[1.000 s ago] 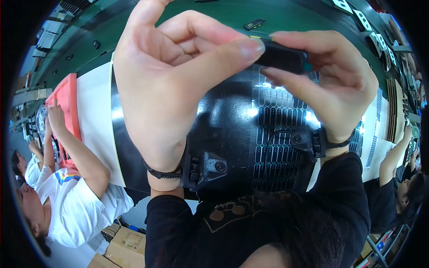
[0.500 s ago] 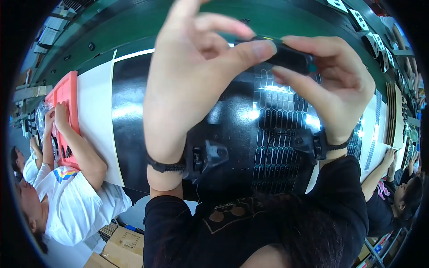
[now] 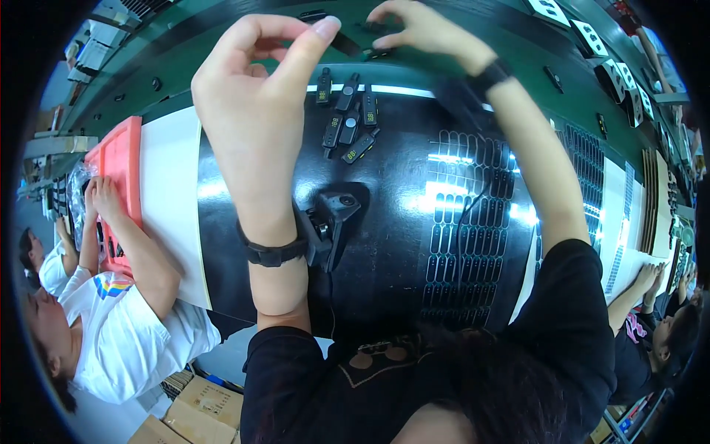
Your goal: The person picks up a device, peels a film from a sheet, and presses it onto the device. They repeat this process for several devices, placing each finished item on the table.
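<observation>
My left hand is raised over the table with thumb and fingers pinched. A dark, thin strip extends from its thumb tip. Farther right, my right hand reaches over the green surface, thumb and fingers apart. A small black device lies at its thumb tip. Between and below my hands, several small black devices with yellow-lit displays lie in a loose cluster on the black mat. Each wrist bears a strap; a black camera-like unit is beside the left one.
Sheets of dark oval stickers lie on the mat's right side. The green belt runs along the far side, carrying scattered black devices. A red tray stands at left by a person in a white shirt. Another person works at far right.
My hands have separated. My right hand has moved up and away to the far side, leaving the black device it held. The cluster of devices has come into view.
</observation>
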The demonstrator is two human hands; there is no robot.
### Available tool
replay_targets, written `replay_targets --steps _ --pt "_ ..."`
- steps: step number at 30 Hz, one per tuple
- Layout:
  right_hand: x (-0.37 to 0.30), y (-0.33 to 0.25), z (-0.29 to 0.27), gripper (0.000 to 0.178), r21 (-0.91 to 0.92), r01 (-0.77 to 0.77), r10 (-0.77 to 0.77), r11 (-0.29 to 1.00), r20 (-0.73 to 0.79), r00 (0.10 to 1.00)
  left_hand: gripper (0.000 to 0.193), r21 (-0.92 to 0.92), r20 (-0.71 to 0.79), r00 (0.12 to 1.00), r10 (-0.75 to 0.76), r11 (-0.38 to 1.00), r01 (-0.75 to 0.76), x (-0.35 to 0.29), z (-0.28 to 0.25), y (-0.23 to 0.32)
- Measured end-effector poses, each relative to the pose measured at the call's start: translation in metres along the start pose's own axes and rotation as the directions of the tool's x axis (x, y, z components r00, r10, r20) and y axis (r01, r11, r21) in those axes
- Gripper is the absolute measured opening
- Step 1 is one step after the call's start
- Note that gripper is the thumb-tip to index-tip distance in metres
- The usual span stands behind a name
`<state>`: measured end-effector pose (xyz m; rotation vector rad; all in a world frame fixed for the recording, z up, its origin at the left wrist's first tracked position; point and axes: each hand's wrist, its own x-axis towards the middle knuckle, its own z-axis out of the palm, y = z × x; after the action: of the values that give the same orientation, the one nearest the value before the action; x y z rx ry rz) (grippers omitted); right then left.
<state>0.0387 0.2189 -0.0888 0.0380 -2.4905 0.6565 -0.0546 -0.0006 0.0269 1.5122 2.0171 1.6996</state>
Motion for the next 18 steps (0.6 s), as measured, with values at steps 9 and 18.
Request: replay_targets --steps 9,18 --pt "0.021 -0.033 0.011 0.028 -0.177 -0.279 0.310 0.944 0.180 0.934 0.009 -0.128 0.093 0.995 -0.043 0.990 0.055 -0.002 -0.013 0.007" --pt "-0.039 -0.131 -0.055 0.028 0.736 -0.466 0.668 0.490 0.026 0.744 0.010 -0.175 0.205 0.978 0.042 0.985 -0.006 -0.010 -0.008 0.027"
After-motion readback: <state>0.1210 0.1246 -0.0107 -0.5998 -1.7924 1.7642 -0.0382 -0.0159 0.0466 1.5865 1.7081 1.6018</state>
